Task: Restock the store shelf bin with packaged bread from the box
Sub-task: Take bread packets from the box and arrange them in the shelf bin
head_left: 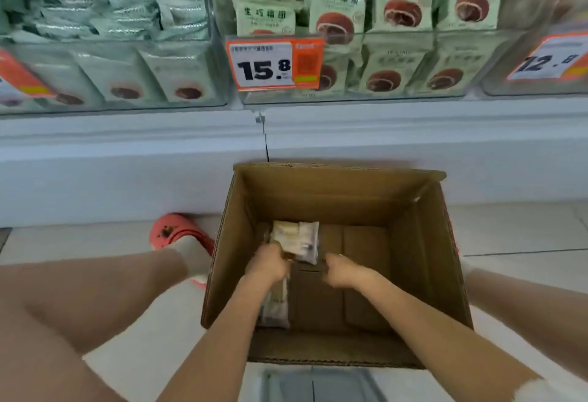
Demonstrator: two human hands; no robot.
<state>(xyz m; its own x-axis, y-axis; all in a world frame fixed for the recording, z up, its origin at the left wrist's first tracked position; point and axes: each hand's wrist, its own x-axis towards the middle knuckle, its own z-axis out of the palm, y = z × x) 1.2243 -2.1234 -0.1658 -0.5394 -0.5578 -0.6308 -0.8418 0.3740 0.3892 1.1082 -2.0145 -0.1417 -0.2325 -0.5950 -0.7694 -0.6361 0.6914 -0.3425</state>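
Box (pixel 423 261) is sitting on the floor (pixel 525 230) just in front of the shelf, flaps open, and it's looking nearly empty: mostly bare cardboard bottom showing. Only a few bread packs left, approx two or three. One pack (pixel 296 237) is lying at the far-left of the box bottom; another pack (pixel 275 304) is lying along the near-left wall, partly under the left forearm.

Left hand (pixel 266 264) is reaching down w/ fingers curled on the near edge of the far pack, looks like gripping it. Right hand (pixel 343 269) is down beside it, fingers curled; blurred, so can't tell if it's holding anything.

Bin (pixel 350 97) w/ the 15.8 tag (pixel 275 62) is standing above, already stacked high w/ green packs (pixel 337 10), so most restocking seems done. Left to do: lift out the last packs, place them up there.

Around: neighbour bins left and right, a 12.8 tag (pixel 547 61) far right, pink shoe (pixel 178 231) left of box. Bin's front wall and the full stack are prob. the main obstacle; little room on top.
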